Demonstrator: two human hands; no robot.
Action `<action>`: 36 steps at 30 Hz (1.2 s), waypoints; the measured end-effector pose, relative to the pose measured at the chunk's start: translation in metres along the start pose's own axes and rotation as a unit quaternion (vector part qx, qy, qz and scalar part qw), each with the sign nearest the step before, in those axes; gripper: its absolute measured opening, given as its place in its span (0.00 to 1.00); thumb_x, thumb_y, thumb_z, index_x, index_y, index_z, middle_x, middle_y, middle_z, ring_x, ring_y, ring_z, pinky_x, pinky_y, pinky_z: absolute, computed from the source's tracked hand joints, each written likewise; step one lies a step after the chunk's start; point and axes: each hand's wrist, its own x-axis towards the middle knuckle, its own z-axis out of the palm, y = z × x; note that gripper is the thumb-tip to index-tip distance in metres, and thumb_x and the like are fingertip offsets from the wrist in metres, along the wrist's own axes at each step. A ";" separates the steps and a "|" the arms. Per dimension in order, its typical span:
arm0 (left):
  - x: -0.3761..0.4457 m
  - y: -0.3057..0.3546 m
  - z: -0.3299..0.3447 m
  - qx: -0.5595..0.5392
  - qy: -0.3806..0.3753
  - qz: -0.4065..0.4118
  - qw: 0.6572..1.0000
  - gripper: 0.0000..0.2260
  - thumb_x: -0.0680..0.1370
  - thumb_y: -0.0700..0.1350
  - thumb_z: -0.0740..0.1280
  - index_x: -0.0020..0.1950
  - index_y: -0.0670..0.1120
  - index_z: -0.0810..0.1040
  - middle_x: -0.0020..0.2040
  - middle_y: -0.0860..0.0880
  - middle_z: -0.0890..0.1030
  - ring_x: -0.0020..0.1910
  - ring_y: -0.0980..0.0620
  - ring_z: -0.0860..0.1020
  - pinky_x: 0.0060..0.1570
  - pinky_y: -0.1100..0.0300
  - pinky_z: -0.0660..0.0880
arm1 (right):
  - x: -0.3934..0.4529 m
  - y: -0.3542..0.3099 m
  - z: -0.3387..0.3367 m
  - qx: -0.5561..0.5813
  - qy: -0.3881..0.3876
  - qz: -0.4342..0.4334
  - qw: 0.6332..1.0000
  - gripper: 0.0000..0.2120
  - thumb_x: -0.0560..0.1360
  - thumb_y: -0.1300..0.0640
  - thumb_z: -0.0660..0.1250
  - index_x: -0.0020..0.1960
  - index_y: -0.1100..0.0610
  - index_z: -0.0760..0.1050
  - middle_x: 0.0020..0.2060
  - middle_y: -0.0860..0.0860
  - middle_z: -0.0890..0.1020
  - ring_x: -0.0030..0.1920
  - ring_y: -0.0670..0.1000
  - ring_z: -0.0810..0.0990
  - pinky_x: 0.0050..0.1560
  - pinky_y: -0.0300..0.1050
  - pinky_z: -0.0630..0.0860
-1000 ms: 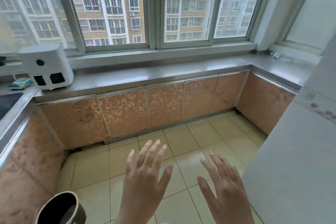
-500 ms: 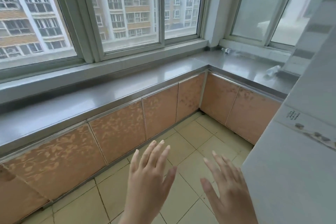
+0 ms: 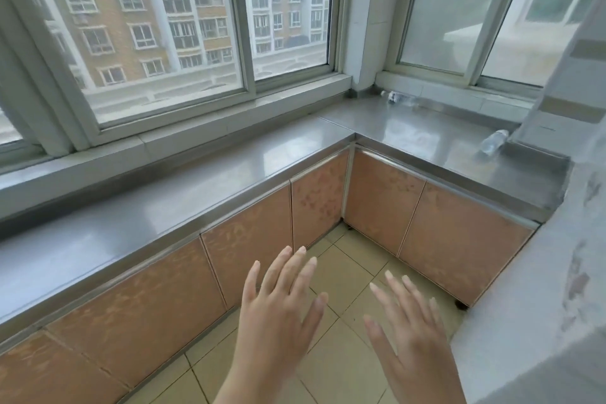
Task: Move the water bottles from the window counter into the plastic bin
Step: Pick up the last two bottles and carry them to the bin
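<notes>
Two bare hands hang low in the head view, above the tiled floor and in front of the cabinet doors. The left hand shows its back, fingers straight and fanned apart, its grip spread and holding nothing. The right hand sits just beside it, apart from it, fingers likewise straight and spread, its grip holding nothing. Neither hand touches the tabletop, a steel surface that runs under the big window and turns at the corner post to run on under a second window. Both water bottles lie on their sides on the stretch of tabletop to the right of the corner post. One bottle, clear and small in the view, lies at the back, close to the corner post and against the raised ledge below the second window. The other bottle, clear with a pale label, lies farther from the corner post, near the middle of that stretch, its top end beside a pale grey wall block that fills the right side of the view. The two bottles are well apart from each other and well apart from both hands. Apartment buildings show through the glass left of the corner post.
</notes>
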 end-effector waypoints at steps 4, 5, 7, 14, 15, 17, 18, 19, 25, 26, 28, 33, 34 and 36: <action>0.082 0.002 0.039 -0.008 -0.006 0.002 1.000 0.22 0.78 0.57 0.58 0.66 0.49 0.79 0.68 0.53 0.78 0.71 0.55 0.66 0.70 0.47 0.60 | 0.074 0.041 0.005 -0.002 0.006 0.012 1.000 0.28 0.79 0.37 0.44 0.65 0.49 0.73 0.69 0.49 0.73 0.71 0.50 0.64 0.69 0.55 0.54; 0.100 0.003 0.049 -0.008 -0.011 0.002 1.000 0.22 0.78 0.57 0.58 0.66 0.50 0.79 0.68 0.53 0.78 0.71 0.55 0.66 0.70 0.47 0.60 | 0.089 0.051 0.008 -0.001 0.007 0.021 1.000 0.28 0.79 0.36 0.44 0.66 0.48 0.72 0.69 0.48 0.73 0.71 0.50 0.64 0.69 0.55 0.53; 0.133 0.005 0.070 -0.014 -0.018 0.008 1.000 0.22 0.78 0.57 0.57 0.66 0.50 0.79 0.68 0.53 0.78 0.71 0.55 0.66 0.69 0.47 0.60 | 0.118 0.070 0.015 0.003 0.014 0.035 0.999 0.28 0.79 0.36 0.44 0.66 0.48 0.72 0.69 0.48 0.73 0.71 0.49 0.64 0.68 0.54 0.53; 0.256 0.012 0.162 -0.036 -0.051 0.038 0.997 0.22 0.79 0.58 0.56 0.68 0.51 0.77 0.70 0.54 0.76 0.73 0.55 0.64 0.71 0.48 0.58 | 0.224 0.141 0.041 -0.010 0.034 0.091 0.995 0.29 0.78 0.36 0.44 0.66 0.48 0.73 0.69 0.48 0.73 0.71 0.49 0.63 0.70 0.51 0.49; 0.276 0.015 0.179 -0.043 -0.057 0.045 0.996 0.22 0.80 0.58 0.56 0.68 0.51 0.77 0.70 0.54 0.76 0.73 0.56 0.64 0.72 0.48 0.57 | 0.239 0.154 0.043 -0.017 0.038 0.106 0.994 0.28 0.78 0.36 0.44 0.66 0.48 0.73 0.69 0.48 0.72 0.71 0.49 0.62 0.71 0.51 0.49; 0.315 0.022 0.214 -0.059 -0.070 0.065 0.994 0.22 0.80 0.59 0.55 0.68 0.51 0.77 0.71 0.55 0.75 0.74 0.56 0.64 0.72 0.48 0.57 | 0.269 0.181 0.047 -0.031 0.041 0.138 0.989 0.28 0.78 0.36 0.44 0.67 0.47 0.72 0.69 0.48 0.72 0.72 0.49 0.62 0.71 0.52 0.49; 0.336 0.026 0.231 -0.067 -0.079 0.078 0.992 0.23 0.80 0.59 0.55 0.68 0.51 0.77 0.71 0.55 0.75 0.74 0.56 0.64 0.73 0.48 0.56 | 0.284 0.193 0.048 -0.038 0.041 0.155 0.986 0.28 0.78 0.36 0.44 0.67 0.47 0.72 0.70 0.48 0.71 0.72 0.49 0.62 0.71 0.52 0.49; 0.357 0.031 0.247 -0.073 -0.087 0.092 0.989 0.23 0.80 0.59 0.55 0.68 0.51 0.77 0.70 0.55 0.76 0.74 0.55 0.65 0.73 0.49 0.56 | 0.299 0.206 0.049 -0.045 0.040 0.171 0.983 0.28 0.78 0.36 0.44 0.67 0.47 0.71 0.70 0.48 0.71 0.72 0.49 0.61 0.71 0.52 0.49; 0.482 0.074 0.317 -0.124 -0.099 0.175 0.972 0.22 0.79 0.58 0.57 0.67 0.50 0.78 0.69 0.52 0.77 0.72 0.52 0.71 0.72 0.48 0.58 | 0.383 0.280 0.040 -0.091 0.034 0.229 0.969 0.29 0.78 0.35 0.43 0.68 0.46 0.70 0.71 0.48 0.69 0.73 0.49 0.59 0.71 0.54 0.48; 0.501 0.082 0.326 -0.130 -0.097 0.186 0.969 0.22 0.79 0.57 0.57 0.67 0.50 0.78 0.69 0.52 0.77 0.72 0.52 0.71 0.72 0.47 0.59 | 0.397 0.292 0.038 -0.095 0.034 0.240 0.966 0.29 0.78 0.35 0.43 0.68 0.46 0.70 0.72 0.47 0.68 0.74 0.48 0.58 0.72 0.53 0.47; 0.535 0.096 0.346 -0.138 -0.099 0.198 0.965 0.22 0.79 0.57 0.57 0.67 0.49 0.78 0.69 0.52 0.77 0.72 0.51 0.71 0.72 0.47 0.59 | 0.423 0.318 0.035 -0.092 0.035 0.265 0.959 0.31 0.77 0.33 0.41 0.70 0.46 0.69 0.73 0.46 0.65 0.75 0.47 0.55 0.73 0.53 0.46; 0.605 0.121 0.399 -0.128 -0.113 0.219 0.961 0.22 0.79 0.58 0.57 0.67 0.50 0.78 0.69 0.52 0.77 0.72 0.51 0.70 0.71 0.48 0.59 | 0.481 0.386 0.037 -0.104 0.021 0.290 0.951 0.35 0.75 0.31 0.37 0.71 0.44 0.66 0.74 0.45 0.63 0.75 0.46 0.52 0.75 0.55 0.49; 0.619 0.127 0.412 -0.125 -0.117 0.218 0.961 0.22 0.79 0.58 0.57 0.67 0.50 0.78 0.69 0.51 0.77 0.72 0.51 0.70 0.71 0.48 0.59 | 0.494 0.401 0.038 -0.103 0.013 0.296 0.950 0.34 0.75 0.31 0.37 0.71 0.44 0.65 0.75 0.44 0.62 0.75 0.46 0.52 0.75 0.55 0.49; 0.648 0.141 0.439 -0.118 -0.125 0.213 0.962 0.22 0.79 0.58 0.57 0.67 0.49 0.78 0.69 0.51 0.77 0.72 0.50 0.71 0.71 0.47 0.58 | 0.521 0.437 0.041 -0.095 0.009 0.303 0.948 0.33 0.75 0.32 0.39 0.71 0.44 0.65 0.74 0.45 0.63 0.76 0.47 0.53 0.75 0.55 0.49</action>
